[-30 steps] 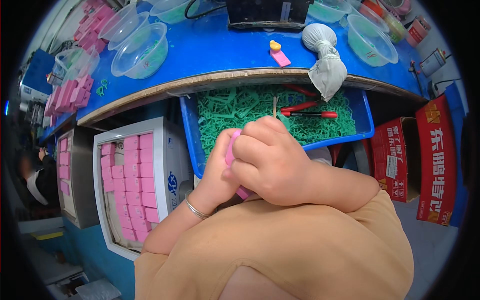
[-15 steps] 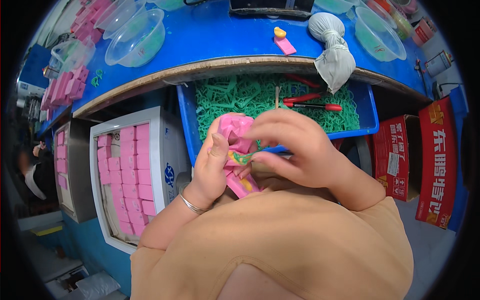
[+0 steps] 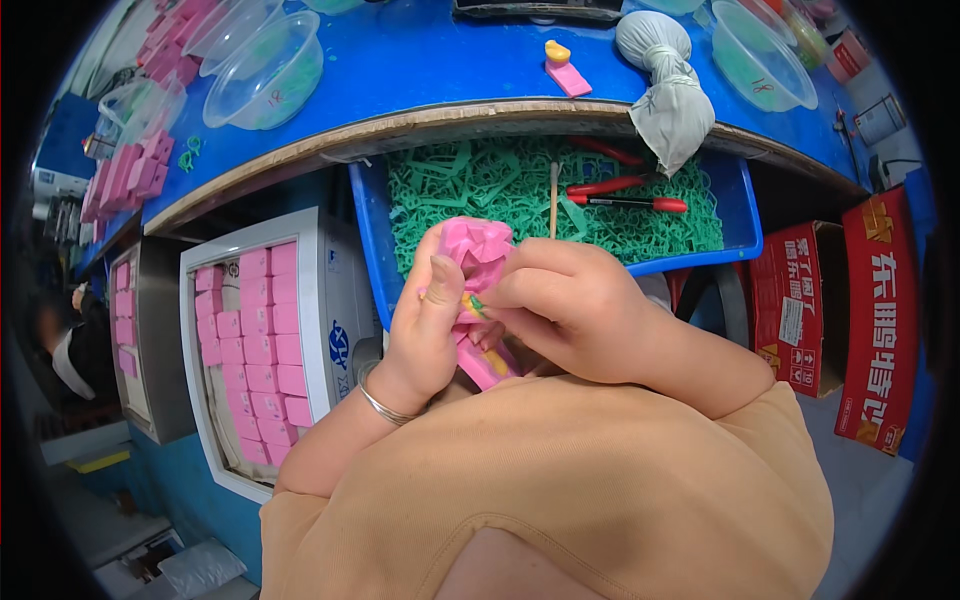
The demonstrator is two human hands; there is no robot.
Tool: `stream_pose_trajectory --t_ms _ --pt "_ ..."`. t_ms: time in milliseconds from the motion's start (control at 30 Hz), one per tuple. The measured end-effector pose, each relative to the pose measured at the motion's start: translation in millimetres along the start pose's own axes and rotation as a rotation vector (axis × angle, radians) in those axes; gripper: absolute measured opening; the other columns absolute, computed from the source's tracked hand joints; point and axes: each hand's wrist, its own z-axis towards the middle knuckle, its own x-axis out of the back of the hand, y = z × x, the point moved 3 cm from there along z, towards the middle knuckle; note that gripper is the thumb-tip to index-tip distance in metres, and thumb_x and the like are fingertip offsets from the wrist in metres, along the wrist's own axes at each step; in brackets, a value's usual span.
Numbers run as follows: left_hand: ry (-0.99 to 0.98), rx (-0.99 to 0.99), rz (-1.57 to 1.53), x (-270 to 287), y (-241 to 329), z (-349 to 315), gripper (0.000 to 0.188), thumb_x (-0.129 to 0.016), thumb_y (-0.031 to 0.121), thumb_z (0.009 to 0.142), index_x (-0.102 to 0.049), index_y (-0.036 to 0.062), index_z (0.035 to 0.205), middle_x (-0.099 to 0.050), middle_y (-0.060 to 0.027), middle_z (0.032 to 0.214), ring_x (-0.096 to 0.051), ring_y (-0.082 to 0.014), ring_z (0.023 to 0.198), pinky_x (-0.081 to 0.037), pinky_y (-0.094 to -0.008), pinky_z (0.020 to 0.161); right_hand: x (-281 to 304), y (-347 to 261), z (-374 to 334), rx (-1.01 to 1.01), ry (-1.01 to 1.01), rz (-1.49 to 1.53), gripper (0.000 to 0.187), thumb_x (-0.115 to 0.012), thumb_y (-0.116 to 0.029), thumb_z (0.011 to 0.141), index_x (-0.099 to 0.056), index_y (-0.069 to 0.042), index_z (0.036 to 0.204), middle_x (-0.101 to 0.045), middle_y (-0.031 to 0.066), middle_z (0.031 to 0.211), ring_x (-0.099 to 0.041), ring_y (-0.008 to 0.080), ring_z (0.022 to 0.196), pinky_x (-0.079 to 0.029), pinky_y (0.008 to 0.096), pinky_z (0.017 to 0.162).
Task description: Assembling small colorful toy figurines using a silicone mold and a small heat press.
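Observation:
My left hand (image 3: 418, 330) is wrapped round a pink rubbery mould (image 3: 477, 243), its thumb pressing along the near side. The mould looks folded open, with yellow showing in its lower part. A small yellow and green piece (image 3: 471, 303) sits at the mould's middle. My right hand (image 3: 590, 310) is closed, thumb and fingertips pinched at the green of that piece; the fingers partly hide it. Beyond both hands, a blue tray (image 3: 372, 250) holds a heap of green scraps (image 3: 450, 200).
Red-handled pliers (image 3: 605, 187), a red-capped pen (image 3: 640, 204) and a thin stick (image 3: 554, 195) lie on the scraps. On the blue table (image 3: 420, 60) are a yellow figure on a pink block (image 3: 568, 78), a tied cloth bag (image 3: 668, 90) and clear bowls (image 3: 265, 75). Pink blocks (image 3: 262, 350) fill a left-hand case.
My right hand has moved left and down toward the mould, and its fingers have closed in on the green. My left hand holds the mould in nearly the same place.

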Motion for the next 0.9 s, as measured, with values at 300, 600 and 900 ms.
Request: stream_pose_trajectory --t_ms 300,600,900 --pt "0.011 -0.074 0.063 -1 0 -2 0.054 -0.029 0.049 0.094 -0.035 0.0034 0.123 -0.053 -0.0063 0.098 -0.049 -0.0077 0.073 -0.042 -0.0204 0.060 -4 2 -10 -0.066 0.054 0.063 0.011 -0.065 -0.001 0.069 -0.057 -0.005 0.077 -0.052 0.0069 0.071 -0.053 0.0235 0.060 -0.042 0.0327 0.049" --pt "-0.026 -0.061 0.022 3 1 -5 0.056 -0.029 0.050 0.094 -0.035 0.0023 0.123 -0.051 -0.0069 0.103 -0.049 -0.0087 0.080 -0.043 -0.0215 0.066 -6 4 -15 -0.067 0.137 0.122 0.012 -0.064 0.003 0.071 -0.057 -0.003 0.079 -0.054 0.0083 0.073 -0.054 0.0233 0.063 -0.043 0.0315 0.051" --pt "-0.018 -0.039 -0.101 2 -5 -4 0.056 -0.031 0.051 0.093 -0.033 0.0039 0.123 -0.052 -0.0099 0.090 -0.046 -0.0114 0.058 -0.040 -0.0235 0.051 -6 5 -17 -0.076 0.162 0.149 0.013 -0.063 0.005 0.073 -0.055 -0.001 0.081 -0.054 0.0091 0.074 -0.053 0.0240 0.067 -0.043 0.0327 0.056"
